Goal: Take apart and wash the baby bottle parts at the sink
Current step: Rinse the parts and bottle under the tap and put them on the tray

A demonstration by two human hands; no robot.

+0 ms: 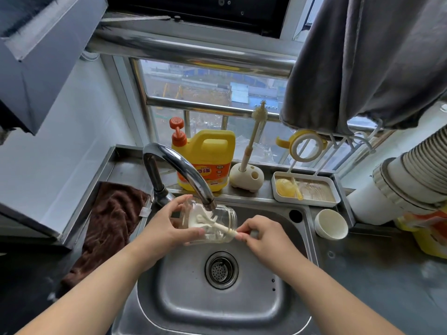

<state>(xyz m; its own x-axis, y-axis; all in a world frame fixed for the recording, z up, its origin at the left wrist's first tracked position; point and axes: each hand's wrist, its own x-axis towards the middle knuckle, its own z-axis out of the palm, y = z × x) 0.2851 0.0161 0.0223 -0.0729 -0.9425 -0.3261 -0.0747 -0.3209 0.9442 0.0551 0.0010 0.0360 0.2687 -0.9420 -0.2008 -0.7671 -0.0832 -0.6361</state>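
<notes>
Over the steel sink [278, 317], the clear bottle [219, 226] lies on its side just under the spout of the tap [183, 170], its open mouth turned to the right. The left hand [167, 228] grasps the bottle at its base end, thumb on the near side and fingers curled over the top. The right hand [263, 235] pinches the handle of a cream brush [217, 224], whose head is pushed inside the bottle toward its base. On the ledge behind the sink stand a yellow soap jug [208, 160] with an orange pump, a second brush upright in a rounded holder [246, 176], and a white tray [306, 188] with yellow parts in it. A white cup [331, 223] sits on the table just right of the sink, and a brown towel [108, 223] lies to the left.
</notes>
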